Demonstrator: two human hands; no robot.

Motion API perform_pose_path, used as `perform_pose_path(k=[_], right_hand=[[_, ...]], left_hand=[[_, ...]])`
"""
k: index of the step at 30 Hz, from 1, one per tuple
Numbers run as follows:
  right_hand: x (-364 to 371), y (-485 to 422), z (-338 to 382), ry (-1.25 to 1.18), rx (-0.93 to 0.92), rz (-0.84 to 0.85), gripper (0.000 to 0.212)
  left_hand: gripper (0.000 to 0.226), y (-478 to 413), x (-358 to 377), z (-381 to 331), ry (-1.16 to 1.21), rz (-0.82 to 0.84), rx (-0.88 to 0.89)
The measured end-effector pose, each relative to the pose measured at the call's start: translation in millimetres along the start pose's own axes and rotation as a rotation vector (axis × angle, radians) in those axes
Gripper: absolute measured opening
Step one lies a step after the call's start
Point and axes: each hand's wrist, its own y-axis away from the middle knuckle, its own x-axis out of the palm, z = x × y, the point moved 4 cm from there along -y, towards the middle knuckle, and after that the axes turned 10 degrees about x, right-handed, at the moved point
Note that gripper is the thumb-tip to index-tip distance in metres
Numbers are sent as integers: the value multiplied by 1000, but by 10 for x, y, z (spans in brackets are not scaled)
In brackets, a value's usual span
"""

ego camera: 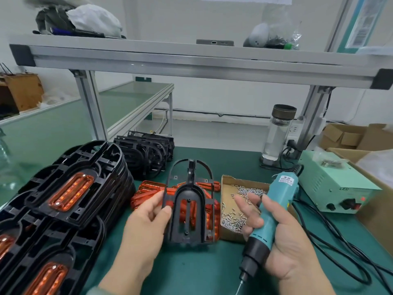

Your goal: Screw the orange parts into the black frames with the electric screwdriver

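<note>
Left hand (146, 222) grip pinches black arched plastic frame (188, 209), tilted over green worktop (191, 271), before loose orange translucent parts (148, 188). Right hand (282, 245) grip clasps teal electric screwdriver (270, 211), bit down, beside cardboard screw tray (228, 184).

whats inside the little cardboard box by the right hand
Loose silver screws lie in the cardboard box. The right hand and electric screwdriver cover its right part, hiding what's there.

Matt black plastic frame (187, 211) — glossy translucent orange parts (148, 188).
</note>
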Motion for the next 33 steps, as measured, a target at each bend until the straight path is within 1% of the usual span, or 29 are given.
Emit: perform_pose_path(k=[3,6,10,13,16,20,23,29,33], right_hand=[[-29,33,93,-32,-20,36,31],[-66,57,162,-56,-38,70,32],[-66,61,173,-38,-44,79,32],[-37,52,150,-38,-52,77,32],[-34,47,131,-60,-72,73,31],[-4,37,98,-77,-87,69,30],[13,32,85,-68,-101,69,30],[14,34,75,-67,-110,85,30],[13,25,80,-64,-126,81,29]], left_hand=[[28,-48,-151,-133,-209,65,114],[26,-29,-218,-235,-456,270,191],[24,41,-108,-235,-525,575,113],[24,38,-12,-182,-591,698,98],[23,4,74,-128,-636,732,117],[22,-33,250,-89,-621,721,167],[19,-30,330,-31,-602,702,165],[11,-19,282,20,-670,642,208],[11,24,240,-48,-707,647,289]])
